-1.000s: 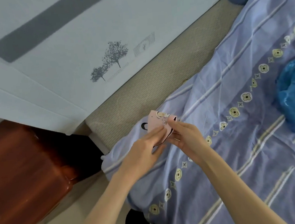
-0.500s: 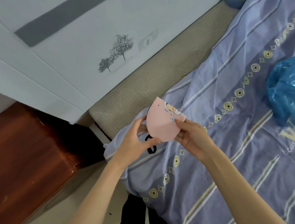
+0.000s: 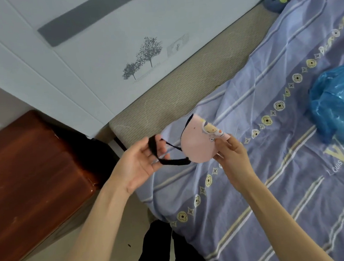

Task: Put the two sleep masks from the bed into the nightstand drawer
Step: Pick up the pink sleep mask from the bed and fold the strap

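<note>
Lavender striped bedding (image 3: 274,173) fills the right of the scene, a white headboard (image 3: 97,43) behind it and a reddish wooden nightstand (image 3: 26,184) at left. Above the bed's near-left corner, a folded pink sleep mask (image 3: 199,144) hangs in the air, its long axis running left to right. The right hand (image 3: 231,156) pinches its right end between fingertips; the left hand (image 3: 139,166), palm up and loosely open, has the black strap (image 3: 165,156) looped over its fingers. The second mask cannot be made out. A blue plastic bag (image 3: 339,103) is cut off at the right edge. Open floor lies between nightstand and bed.
</note>
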`<state>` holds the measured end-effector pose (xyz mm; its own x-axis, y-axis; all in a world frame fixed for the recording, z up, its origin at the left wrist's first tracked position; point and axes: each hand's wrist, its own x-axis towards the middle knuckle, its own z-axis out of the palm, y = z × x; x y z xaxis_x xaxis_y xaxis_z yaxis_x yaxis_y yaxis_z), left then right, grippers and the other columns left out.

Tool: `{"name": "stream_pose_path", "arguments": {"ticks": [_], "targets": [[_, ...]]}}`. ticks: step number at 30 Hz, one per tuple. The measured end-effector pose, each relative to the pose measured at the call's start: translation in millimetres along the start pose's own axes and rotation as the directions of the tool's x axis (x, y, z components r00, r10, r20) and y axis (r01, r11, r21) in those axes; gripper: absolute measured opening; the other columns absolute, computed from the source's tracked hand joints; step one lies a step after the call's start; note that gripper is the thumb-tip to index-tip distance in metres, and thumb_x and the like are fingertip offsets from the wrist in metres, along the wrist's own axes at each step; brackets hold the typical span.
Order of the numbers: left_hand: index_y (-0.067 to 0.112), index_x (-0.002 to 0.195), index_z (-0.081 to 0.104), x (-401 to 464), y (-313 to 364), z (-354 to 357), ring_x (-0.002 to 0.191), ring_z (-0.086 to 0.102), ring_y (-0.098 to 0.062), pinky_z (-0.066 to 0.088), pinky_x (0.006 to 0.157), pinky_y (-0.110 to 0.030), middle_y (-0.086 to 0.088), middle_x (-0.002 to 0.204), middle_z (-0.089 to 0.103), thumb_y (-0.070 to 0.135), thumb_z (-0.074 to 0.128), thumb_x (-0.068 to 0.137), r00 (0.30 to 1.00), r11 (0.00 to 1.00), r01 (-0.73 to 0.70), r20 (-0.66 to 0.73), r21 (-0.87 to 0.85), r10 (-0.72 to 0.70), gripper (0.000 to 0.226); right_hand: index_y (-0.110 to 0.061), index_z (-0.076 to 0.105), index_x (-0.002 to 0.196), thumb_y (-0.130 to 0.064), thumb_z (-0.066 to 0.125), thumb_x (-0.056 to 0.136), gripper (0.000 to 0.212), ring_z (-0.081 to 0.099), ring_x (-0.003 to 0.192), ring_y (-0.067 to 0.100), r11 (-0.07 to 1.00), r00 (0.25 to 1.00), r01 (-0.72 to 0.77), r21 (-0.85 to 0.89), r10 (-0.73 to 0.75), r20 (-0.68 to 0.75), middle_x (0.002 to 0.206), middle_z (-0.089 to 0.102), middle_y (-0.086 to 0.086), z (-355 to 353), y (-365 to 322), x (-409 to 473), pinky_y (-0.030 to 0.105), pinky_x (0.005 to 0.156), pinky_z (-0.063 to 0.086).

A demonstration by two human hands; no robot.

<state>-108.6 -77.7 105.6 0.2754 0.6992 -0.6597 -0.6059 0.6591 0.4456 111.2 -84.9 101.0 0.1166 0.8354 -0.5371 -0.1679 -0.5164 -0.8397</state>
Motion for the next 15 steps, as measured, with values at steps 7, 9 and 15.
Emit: {"name": "stream_pose_path", "arguments": {"ticks": [7,9,15], "targets": [[0.042,0.095,0.061,-11,3,17,0.076,0.065,-0.005,0.059,0.062,-0.024,0.014,0.103,0.065,0.004,0.058,0.084,0.959,0.637,-0.249,0.095,0.73,0.266,0.039,-0.027,0.059,0.088,-0.008,0.044,0.094,0.025,0.051,0.079,0.02,0.922,0.984,0.167,-0.35,-0.136,0.111,0.085,0.06,0.011,27,4,-20,0.044,0.076,0.045],[0.048,0.097,0.058,-12,5,12,0.075,0.061,-0.001,0.054,0.072,-0.013,0.023,0.102,0.063,0.018,0.067,0.079,0.942,0.511,-0.276,0.124,0.814,0.312,0.036,-0.033,0.057,0.085,-0.01,0.043,0.094,0.029,0.05,0.079,0.019,0.903,0.985,0.16,-0.398,-0.121,0.122,0.085,0.061,0.009,28,4,-25,0.036,0.073,0.043],[0.036,0.113,0.059,-27,14,0,0.1,0.061,0.004,0.042,0.09,-0.01,0.021,0.107,0.067,0.009,0.057,0.085,0.948,0.509,-0.295,0.18,0.809,0.262,0.039,-0.037,0.06,0.083,-0.012,0.044,0.094,0.032,0.051,0.077,0.022,0.859,0.982,0.152,-0.488,-0.077,0.171,0.085,0.064,0.02,35,6,-35,0.049,0.072,0.049]]}}
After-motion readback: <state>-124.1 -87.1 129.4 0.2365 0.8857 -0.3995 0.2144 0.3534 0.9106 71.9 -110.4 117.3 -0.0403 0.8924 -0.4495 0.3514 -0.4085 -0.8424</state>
